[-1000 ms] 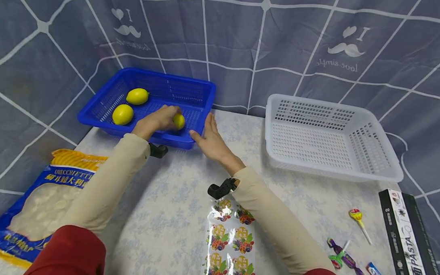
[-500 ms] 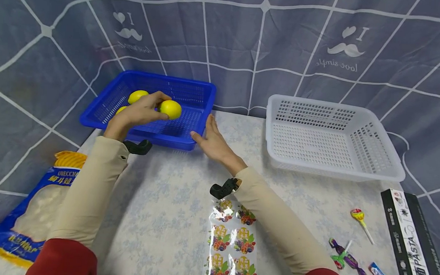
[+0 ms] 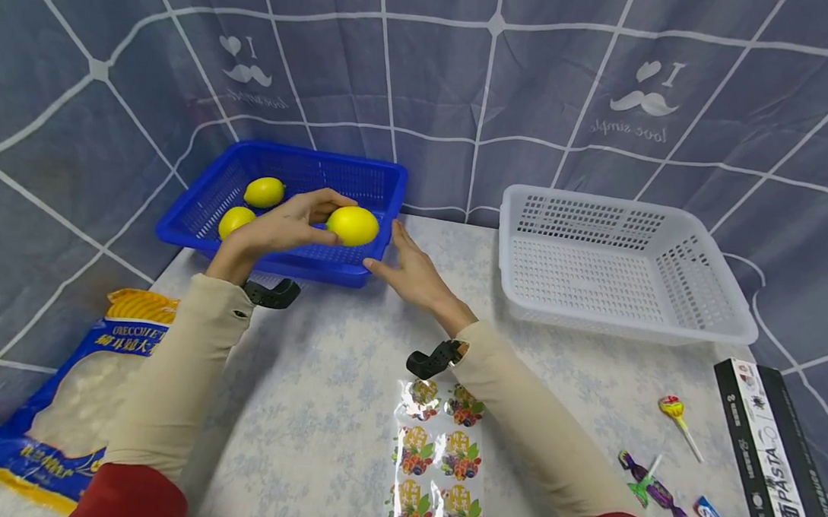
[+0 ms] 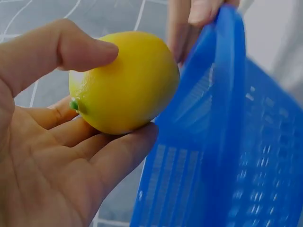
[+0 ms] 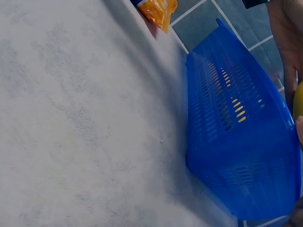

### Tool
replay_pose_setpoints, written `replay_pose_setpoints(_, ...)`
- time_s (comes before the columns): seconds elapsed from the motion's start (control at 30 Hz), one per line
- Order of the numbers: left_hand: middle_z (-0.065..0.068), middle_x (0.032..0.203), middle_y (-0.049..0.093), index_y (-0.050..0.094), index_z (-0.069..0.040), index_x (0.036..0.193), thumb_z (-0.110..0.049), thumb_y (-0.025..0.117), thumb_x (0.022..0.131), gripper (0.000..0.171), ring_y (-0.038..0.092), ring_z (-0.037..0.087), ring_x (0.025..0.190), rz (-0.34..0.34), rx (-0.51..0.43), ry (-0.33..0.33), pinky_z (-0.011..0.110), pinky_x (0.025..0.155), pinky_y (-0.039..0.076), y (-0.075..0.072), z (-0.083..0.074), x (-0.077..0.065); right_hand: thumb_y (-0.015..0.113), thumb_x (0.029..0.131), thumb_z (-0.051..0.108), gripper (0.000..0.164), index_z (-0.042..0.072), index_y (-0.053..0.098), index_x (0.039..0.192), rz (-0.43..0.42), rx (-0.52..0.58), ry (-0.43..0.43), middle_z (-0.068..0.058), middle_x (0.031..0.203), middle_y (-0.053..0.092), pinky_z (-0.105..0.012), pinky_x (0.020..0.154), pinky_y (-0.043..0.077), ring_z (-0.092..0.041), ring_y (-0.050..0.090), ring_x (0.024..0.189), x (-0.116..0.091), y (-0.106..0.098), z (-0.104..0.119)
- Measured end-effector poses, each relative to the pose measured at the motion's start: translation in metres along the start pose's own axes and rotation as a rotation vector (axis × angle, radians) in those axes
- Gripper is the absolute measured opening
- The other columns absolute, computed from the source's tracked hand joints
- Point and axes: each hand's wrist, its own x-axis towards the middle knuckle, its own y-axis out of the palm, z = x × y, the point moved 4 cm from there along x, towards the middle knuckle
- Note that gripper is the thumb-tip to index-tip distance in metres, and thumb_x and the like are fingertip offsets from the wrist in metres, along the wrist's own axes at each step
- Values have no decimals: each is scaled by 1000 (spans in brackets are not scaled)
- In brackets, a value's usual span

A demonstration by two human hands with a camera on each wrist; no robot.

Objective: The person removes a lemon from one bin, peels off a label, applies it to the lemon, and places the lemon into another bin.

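Note:
My left hand [image 3: 285, 227] holds a yellow lemon [image 3: 353, 226] over the right part of the blue basket [image 3: 304, 265]. In the left wrist view, the thumb lies on top of this lemon [image 4: 128, 82] and the fingers support it from below. Two more lemons, one at the back [image 3: 264, 192] and one nearer the front [image 3: 236, 220], lie in the basket's left part. My right hand [image 3: 416, 277] is at the basket's right end, fingers extended along the side and thumb at the rim corner. The right wrist view shows the basket's outer wall [image 5: 236, 156].
A white basket [image 3: 617, 326] stands to the right. At the left lies a blue and yellow pasta bag [image 3: 87, 392], partly behind my sleeve. A sticker sheet [image 3: 437, 461] lies front centre. Lollipops, one yellow [image 3: 672, 407], wrapped candies and a black pasta box [image 3: 766, 453] are at the right.
My left hand has lifted the lemon from the basket's floor, then carried it right, close to my right hand. The right hand has stayed at the basket's end.

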Motion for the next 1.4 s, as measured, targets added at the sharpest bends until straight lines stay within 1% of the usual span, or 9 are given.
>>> replay_pose_setpoints(0.17,19,139,53,45,2,139,0,64,91,52,51,35,125,60,-46,11,44,100,46,19,0,3,65,95,41,87,15,12,159,-54,57,-80,3,163,10,-40,119,21,-19,17,148,-10,-6,-3)
replay_pose_setpoints(0.37,18,139,52,43,2,140,0,64,91,53,50,36,126,138,-110,37,47,101,46,39,-6,10,67,95,24,75,15,26,156,-86,243,-207,4,160,26,-29,113,32,-14,31,143,-26,-18,-8)
replay_pose_setpoints(0.6,17,143,48,42,2,142,2,61,93,53,48,33,129,201,-128,60,48,106,42,66,-11,18,72,89,5,65,8,44,148,-167,340,-229,-7,150,44,-28,99,48,-22,48,132,-50,-32,-20)
replay_pose_setpoints(0.67,17,145,46,41,3,143,3,61,93,54,46,31,131,200,-96,78,48,109,38,75,-13,20,72,88,0,64,4,45,146,-190,329,-212,-12,148,46,-31,99,49,-27,49,131,-57,-34,-24)
replay_pose_setpoints(0.77,19,145,46,42,6,144,4,62,91,56,44,31,134,152,38,146,45,113,33,89,-16,22,71,87,-3,64,-1,44,145,-208,307,-186,-15,148,45,-34,100,48,-30,47,133,-65,-38,-32)
replay_pose_setpoints(0.9,22,142,50,46,9,140,5,64,88,56,51,31,126,36,229,246,43,109,40,108,-21,23,71,88,-1,64,2,44,146,-223,286,-165,-12,150,44,-31,100,48,-27,44,135,-74,-41,-45)
replay_pose_setpoints(0.97,22,140,52,48,10,138,6,64,88,53,55,31,119,-6,270,276,42,105,44,116,-21,22,72,88,1,64,4,45,146,-226,278,-158,-11,150,44,-29,99,48,-25,44,135,-77,-42,-52)
replay_pose_setpoints(1.13,23,138,53,50,10,137,9,64,89,50,57,30,120,-27,268,278,38,105,45,132,-13,20,73,88,4,63,5,46,145,-217,244,-135,-10,149,45,-25,98,48,-24,45,135,-85,-39,-66)
replay_pose_setpoints(1.4,24,142,49,47,11,139,11,61,90,51,51,32,128,50,169,217,35,107,41,146,7,18,74,86,1,63,1,48,143,-186,202,-116,-18,144,49,-31,95,50,-31,50,130,-95,-30,-78)
